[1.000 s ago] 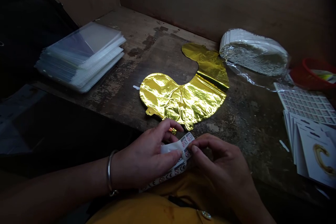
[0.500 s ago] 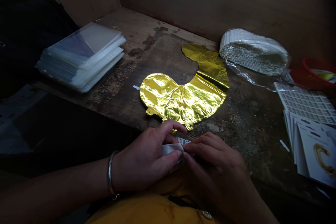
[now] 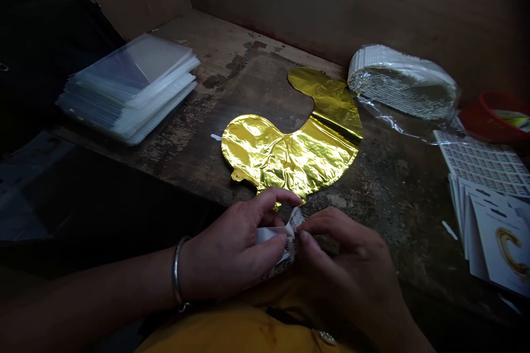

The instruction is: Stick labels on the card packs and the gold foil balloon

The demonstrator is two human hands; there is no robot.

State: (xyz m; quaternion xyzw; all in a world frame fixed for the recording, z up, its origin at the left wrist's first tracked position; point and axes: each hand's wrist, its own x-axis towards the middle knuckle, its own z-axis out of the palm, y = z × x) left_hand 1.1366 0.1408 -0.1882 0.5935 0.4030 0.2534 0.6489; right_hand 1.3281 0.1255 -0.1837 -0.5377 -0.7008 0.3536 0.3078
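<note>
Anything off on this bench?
No spill visible. Small white scraps lie loose: one left of the gold foil piece, another beside the cards. The tabletop is worn and patchy; the clear sleeves are stacked unevenly. The left hand's label sheet looks bent.

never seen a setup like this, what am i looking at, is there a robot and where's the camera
There's no robot: these are a person's two bare hands. Every picture comes from one camera worn on the head, looking forward and down. The left hand, with a bangle at its wrist, holds a bent white printed sheet. The right hand has its fingertips at that sheet's edge; whether they grip it is hard to tell. On the worn table lies a curved gold foil shape. Left of it is a stack of clear sleeves; to the right, a plastic-wrapped white bundle, a red container and printed cards.
</note>
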